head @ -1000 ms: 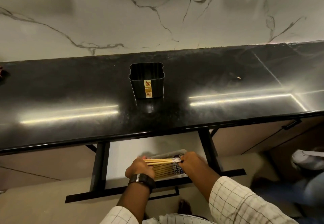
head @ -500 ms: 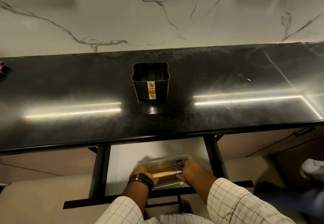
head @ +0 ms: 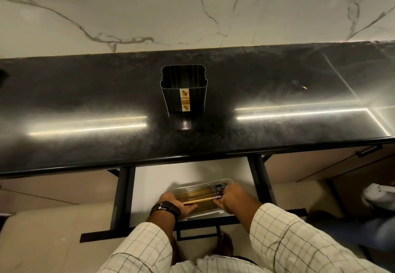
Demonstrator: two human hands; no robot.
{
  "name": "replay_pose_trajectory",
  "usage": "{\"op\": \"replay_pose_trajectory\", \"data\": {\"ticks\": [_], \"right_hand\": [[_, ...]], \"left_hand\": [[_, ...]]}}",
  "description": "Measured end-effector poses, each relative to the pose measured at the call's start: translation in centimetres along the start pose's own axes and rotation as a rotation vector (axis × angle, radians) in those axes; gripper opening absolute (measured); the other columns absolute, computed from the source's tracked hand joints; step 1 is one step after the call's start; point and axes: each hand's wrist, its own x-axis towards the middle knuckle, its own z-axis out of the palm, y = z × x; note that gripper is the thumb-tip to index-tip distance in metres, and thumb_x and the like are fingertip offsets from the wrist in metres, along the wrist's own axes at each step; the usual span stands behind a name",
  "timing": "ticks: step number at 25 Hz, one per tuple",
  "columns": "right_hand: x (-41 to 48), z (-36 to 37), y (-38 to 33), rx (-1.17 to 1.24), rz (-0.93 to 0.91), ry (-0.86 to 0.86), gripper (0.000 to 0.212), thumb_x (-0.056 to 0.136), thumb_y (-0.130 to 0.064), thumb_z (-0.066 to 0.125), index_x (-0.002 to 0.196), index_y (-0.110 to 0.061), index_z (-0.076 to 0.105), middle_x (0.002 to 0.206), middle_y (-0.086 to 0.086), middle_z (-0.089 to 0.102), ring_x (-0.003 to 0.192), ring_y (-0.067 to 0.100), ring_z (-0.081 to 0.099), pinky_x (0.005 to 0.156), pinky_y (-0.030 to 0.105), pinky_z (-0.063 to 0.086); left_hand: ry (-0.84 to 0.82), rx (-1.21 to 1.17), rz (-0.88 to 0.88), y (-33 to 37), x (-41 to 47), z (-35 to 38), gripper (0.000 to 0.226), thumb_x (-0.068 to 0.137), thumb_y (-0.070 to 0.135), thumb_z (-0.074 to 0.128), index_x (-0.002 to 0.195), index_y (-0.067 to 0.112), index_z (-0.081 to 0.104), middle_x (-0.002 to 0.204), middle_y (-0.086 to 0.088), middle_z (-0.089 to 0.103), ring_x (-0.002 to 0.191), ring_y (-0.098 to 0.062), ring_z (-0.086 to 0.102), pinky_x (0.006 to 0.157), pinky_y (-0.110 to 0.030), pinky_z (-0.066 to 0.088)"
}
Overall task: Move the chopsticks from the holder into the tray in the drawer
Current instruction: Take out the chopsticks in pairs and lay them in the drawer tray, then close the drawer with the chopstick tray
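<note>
The chopsticks (head: 198, 198) lie lengthwise in the clear tray (head: 227, 180), low in the centre of the frame, and 1 pale stick rides on top of the others, a little oblique. Your right hand (head: 229, 196) pinches its dark patterned end, and your left hand (head: 184, 207), the one with the watch (head: 165, 206), closes on the plain tips at the other side, so the 2 hands are narrow and neither is free. The risk is here: the tray looks shallow and light, and it sits near the front of the open drawer (head: 154, 178). If you press or push the bundle sideways to level it, the tray can slide or tip, and sticks can roll over the low rim onto the white drawer floor. If you release the top stick while it is oblique, it may rest across the rim. In the middle of the black countertop (head: 85, 101), the holder (head: 183, 89) stands upright and looks empty, so I judge nothing remains to fetch.
</note>
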Motion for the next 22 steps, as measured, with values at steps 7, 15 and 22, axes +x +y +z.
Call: {"op": "replay_pose_trajectory", "data": {"ticks": [7,15,22], "right_hand": [[-0.1,0.7,-1.3,0.090,0.087,0.002,0.010,0.105,-0.005,0.051,0.099,0.003,0.053,0.106,0.026,0.061,0.092,0.041,0.063,0.090,0.054,0.058],[-2.6,-2.7,0.7,0.198,-0.162,-0.356,0.018,0.102,0.000,0.058,0.116,0.010,0.063,0.100,0.025,0.069,0.090,0.032,0.073,0.079,0.036,0.067],[-4.1,-7.9,3.5,-0.365,-0.259,-0.651,0.033,0.102,-0.022,0.063,0.115,0.006,0.074,0.116,0.028,0.075,0.099,0.036,0.078,0.086,0.041,0.065]], "left_hand": [[-0.301,-0.369,-0.012,0.8,-3.1,-0.4,0.050,0.110,0.020,0.037,0.158,0.011,0.029,0.164,-0.023,0.025,0.148,-0.047,0.029,0.118,-0.062,0.027],[-0.670,-0.006,0.206,-2.4,-5.9,-3.1,0.040,0.101,0.027,0.061,0.116,-0.009,0.069,0.128,-0.033,0.066,0.111,-0.041,0.070,0.097,-0.048,0.057],[-0.775,0.568,0.291,-5.8,-4.9,-6.2,0.032,0.095,0.031,0.068,0.120,0.013,0.077,0.129,-0.007,0.073,0.126,-0.021,0.065,0.112,-0.046,0.041]]}}
